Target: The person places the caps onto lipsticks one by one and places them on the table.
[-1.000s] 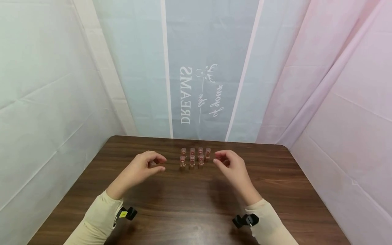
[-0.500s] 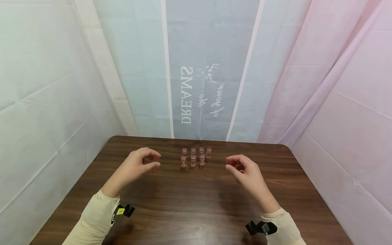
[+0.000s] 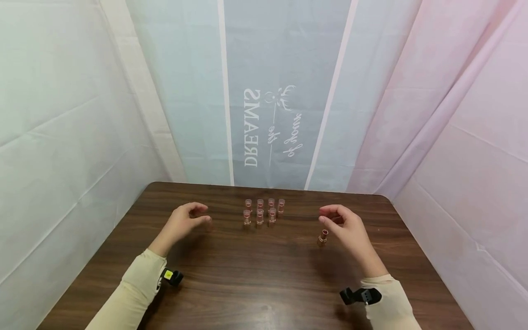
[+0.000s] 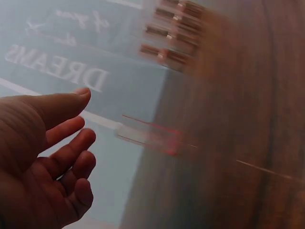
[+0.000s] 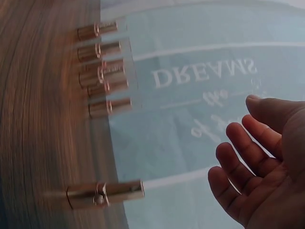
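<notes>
Several rose-gold lipstick tubes with clear caps (image 3: 260, 217) stand upright in two rows at the middle of the table. One uncapped rose-gold lipstick tube (image 3: 323, 237) stands apart to their right, close to my right hand (image 3: 348, 229); the right wrist view shows this tube (image 5: 105, 194) below the group. My right hand's fingers are loosely bent and hold nothing. On the left, my left hand (image 3: 181, 223) is likewise loosely bent, with nothing in its grasp. Beside its fingertips a clear cap (image 4: 150, 136) stands on the table, blurred and barely visible from the head.
The dark wood table (image 3: 255, 275) reaches back to a printed cloth backdrop (image 3: 272, 55). Cloth also hangs along the left (image 3: 62, 137) and right sides. Each wrist carries a black camera mount (image 3: 360, 296).
My right hand has moved right, away from the rows, and has drawn back from the uncapped tube, which now shows beside it. My left hand has shifted left, away from the clear cap.
</notes>
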Available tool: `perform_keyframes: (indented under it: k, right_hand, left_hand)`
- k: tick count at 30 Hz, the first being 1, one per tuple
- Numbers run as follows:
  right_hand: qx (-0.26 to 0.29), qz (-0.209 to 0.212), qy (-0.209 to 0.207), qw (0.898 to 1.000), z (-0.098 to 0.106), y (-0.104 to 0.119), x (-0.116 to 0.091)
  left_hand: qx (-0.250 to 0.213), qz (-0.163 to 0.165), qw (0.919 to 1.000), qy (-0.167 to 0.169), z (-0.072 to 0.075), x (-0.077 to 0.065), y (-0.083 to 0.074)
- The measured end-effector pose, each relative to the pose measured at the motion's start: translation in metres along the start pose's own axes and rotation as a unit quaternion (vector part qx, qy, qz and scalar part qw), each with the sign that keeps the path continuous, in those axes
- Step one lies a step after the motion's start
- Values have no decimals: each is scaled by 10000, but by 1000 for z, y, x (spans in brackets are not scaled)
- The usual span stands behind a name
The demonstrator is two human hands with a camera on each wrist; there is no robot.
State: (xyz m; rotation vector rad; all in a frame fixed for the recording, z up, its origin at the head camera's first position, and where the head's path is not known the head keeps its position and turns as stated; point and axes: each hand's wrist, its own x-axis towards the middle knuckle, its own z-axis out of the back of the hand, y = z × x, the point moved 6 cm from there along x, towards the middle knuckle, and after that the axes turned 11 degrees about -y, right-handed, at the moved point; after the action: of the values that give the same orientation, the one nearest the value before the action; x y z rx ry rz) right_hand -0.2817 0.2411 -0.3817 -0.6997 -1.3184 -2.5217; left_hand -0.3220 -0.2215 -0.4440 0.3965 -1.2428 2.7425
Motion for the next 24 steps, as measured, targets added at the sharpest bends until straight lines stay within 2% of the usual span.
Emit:
perform_keyframes:
  k: [4, 9, 12, 18, 24]
  right_hand:
    - [-10, -27, 22, 10000, 4, -9, 2]
    - [-78, -133, 131, 9998, 6, -23, 3]
    - [-88, -246, 267, 9993, 6, -33, 4]
    - [136, -733, 826, 9938, 2, -63, 2]
    - [299, -1022, 1357, 9850, -8, -95, -5]
  left_hand:
    - [87, 219, 9997, 33, -13, 3, 22]
    - [222, 255, 9994, -38, -22, 4, 33]
    - [243, 196, 9995, -49, -23, 3, 34]
    - [115, 189, 9998, -30, -24, 1, 32]
    - [-152, 58, 9998, -136, -15, 2, 17]
